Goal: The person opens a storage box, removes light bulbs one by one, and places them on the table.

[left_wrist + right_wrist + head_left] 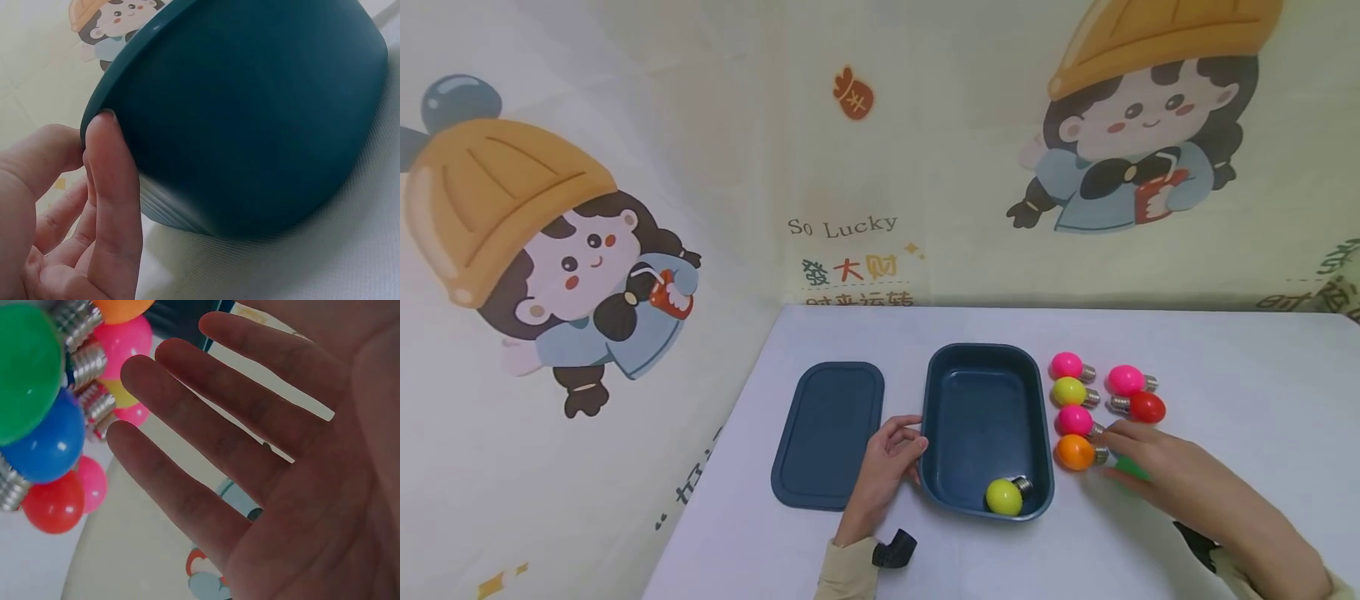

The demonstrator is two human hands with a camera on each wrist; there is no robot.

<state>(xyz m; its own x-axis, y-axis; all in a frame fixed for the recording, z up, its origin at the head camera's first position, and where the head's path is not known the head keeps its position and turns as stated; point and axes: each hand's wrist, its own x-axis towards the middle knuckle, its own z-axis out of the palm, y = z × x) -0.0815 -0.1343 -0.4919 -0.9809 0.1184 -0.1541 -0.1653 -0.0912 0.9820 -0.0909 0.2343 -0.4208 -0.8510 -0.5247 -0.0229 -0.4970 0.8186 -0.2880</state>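
Observation:
My left hand pinches the left rim of a dark blue plastic box between thumb and finger. Up close in the left wrist view, the fingertip is pressed right under the box's lip. A yellow-green toy bulb with a silver screw base lies inside, at the near right corner. To the right of the box, my right hand reaches over a green bulb, partly covering it. Its fingers look straight and spread in the right wrist view, holding nothing, with the green bulb and a blue bulb beside the fingertips.
A dark blue lid lies flat left of the box. Right of the box, an orange bulb, several pink bulbs, another yellow-green bulb and a red bulb lie in loose rows. A cartoon-printed cloth hangs behind the white table.

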